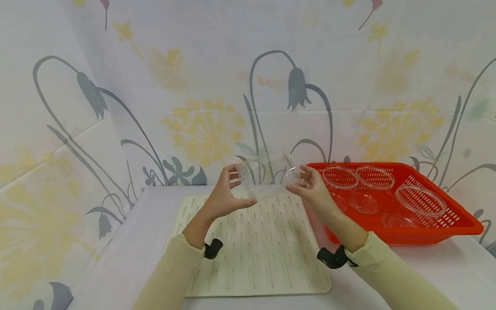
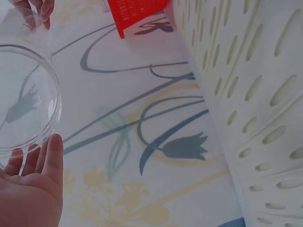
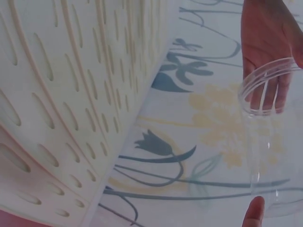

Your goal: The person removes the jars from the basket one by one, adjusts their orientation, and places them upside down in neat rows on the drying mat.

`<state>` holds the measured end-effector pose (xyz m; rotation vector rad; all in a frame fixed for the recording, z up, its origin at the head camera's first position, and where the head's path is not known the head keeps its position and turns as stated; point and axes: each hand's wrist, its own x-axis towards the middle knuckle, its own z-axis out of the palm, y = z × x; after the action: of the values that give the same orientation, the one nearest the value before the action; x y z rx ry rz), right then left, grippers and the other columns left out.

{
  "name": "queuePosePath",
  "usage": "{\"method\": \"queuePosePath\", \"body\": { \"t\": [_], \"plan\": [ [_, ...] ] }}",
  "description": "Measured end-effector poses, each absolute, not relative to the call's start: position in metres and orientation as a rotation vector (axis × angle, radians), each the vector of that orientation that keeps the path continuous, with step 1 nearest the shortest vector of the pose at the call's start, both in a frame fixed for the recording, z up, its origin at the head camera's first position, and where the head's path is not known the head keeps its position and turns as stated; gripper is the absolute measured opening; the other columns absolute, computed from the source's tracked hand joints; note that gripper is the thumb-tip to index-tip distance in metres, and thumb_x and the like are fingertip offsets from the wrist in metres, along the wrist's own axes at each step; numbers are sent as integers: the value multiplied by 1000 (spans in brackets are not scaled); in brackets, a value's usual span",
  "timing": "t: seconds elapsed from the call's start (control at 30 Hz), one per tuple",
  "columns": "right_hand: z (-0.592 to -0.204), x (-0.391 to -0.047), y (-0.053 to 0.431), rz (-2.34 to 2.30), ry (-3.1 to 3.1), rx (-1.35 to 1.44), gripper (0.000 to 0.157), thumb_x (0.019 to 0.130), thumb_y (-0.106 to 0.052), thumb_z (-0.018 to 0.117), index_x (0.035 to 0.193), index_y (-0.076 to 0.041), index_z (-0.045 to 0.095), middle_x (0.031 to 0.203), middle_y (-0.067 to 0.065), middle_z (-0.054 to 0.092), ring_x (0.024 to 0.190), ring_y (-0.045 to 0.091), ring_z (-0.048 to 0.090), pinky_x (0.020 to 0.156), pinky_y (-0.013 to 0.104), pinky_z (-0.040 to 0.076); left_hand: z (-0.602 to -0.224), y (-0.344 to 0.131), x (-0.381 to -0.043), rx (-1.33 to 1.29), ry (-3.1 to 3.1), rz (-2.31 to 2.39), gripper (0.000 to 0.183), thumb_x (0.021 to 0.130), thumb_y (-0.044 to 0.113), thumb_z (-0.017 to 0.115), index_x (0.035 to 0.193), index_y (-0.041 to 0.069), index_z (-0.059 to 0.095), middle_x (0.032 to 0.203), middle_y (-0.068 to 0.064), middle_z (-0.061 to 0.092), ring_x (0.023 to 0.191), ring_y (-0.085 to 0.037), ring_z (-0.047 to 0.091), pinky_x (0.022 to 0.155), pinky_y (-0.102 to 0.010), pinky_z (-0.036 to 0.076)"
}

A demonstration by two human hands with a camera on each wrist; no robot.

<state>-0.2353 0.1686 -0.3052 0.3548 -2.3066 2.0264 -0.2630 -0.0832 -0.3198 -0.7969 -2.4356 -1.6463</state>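
Observation:
A clear, see-through plastic jar (image 1: pixel 267 173) lies sideways in the air over the far end of the mat, between the two hands. My left hand (image 1: pixel 222 193) grips its wide ringed mouth, fingers on the far side and thumb below. At the other end, the right hand (image 1: pixel 315 191) holds the base between thumb and fingers. The left wrist view shows the round jar rim (image 2: pixel 57 97) above the left palm (image 2: pixel 35 194). In the right wrist view the jar wall (image 3: pixel 272 156) is visible, with one right fingertip (image 3: pixel 255 210) close to its base.
Beneath the hands lies a cream ridged drying mat (image 1: pixel 252 275) with oval slots. To its right stands a red plastic basket (image 1: pixel 410 237) holding several clear jars (image 1: pixel 420 200). Behind the white table (image 1: pixel 120 258) hangs a flower-patterned cloth (image 1: pixel 217 69).

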Motion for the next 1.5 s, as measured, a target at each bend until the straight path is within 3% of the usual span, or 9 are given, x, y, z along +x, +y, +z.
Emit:
{"method": "queuePosePath", "body": {
  "t": [0.27,0.47,0.7,0.83,1.03,1.5],
  "plan": [
    [-298,-239,170,2105,-2234,383,68,90,-7,58,143,-2,16,138,21,27,113,21,42,91,20,42,-320,-81,-262,-841,-2397,-1630,93,71,17,79,141,10,18,134,-17,30,124,-36,39,101,-44,35],
    [-294,-238,170,2176,-2141,444,65,89,0,55,142,1,16,131,20,30,103,9,50,89,17,42,-320,-83,-263,-846,-2407,-1650,89,73,16,78,141,13,20,137,-16,28,129,-32,36,104,-42,31],
    [-290,-238,169,2208,-2088,479,63,89,3,52,142,1,18,134,22,31,110,14,48,92,19,41,-313,-80,-257,-805,-2458,-1677,88,74,11,76,141,-2,20,144,-20,25,131,-35,32,105,-42,29],
    [-289,-237,169,2214,-2081,510,61,90,1,52,142,2,19,134,22,33,111,16,49,93,20,41,-312,-80,-256,-802,-2494,-1670,88,76,12,75,142,-1,18,146,-20,24,133,-33,30,106,-42,27],
    [-289,-238,168,2225,-2070,560,60,89,0,53,140,4,21,127,16,42,105,11,53,91,21,43,-320,-81,-262,-816,-2511,-1621,89,75,20,77,142,3,22,143,-15,33,132,-28,32,106,-40,27],
    [-287,-241,160,2110,-2141,714,69,84,-2,58,141,-9,19,136,19,36,117,29,43,93,40,43,-322,-79,-260,-759,-2599,-1582,87,71,27,81,138,7,29,143,-6,40,134,-26,29,102,-52,29]
  ]
}}
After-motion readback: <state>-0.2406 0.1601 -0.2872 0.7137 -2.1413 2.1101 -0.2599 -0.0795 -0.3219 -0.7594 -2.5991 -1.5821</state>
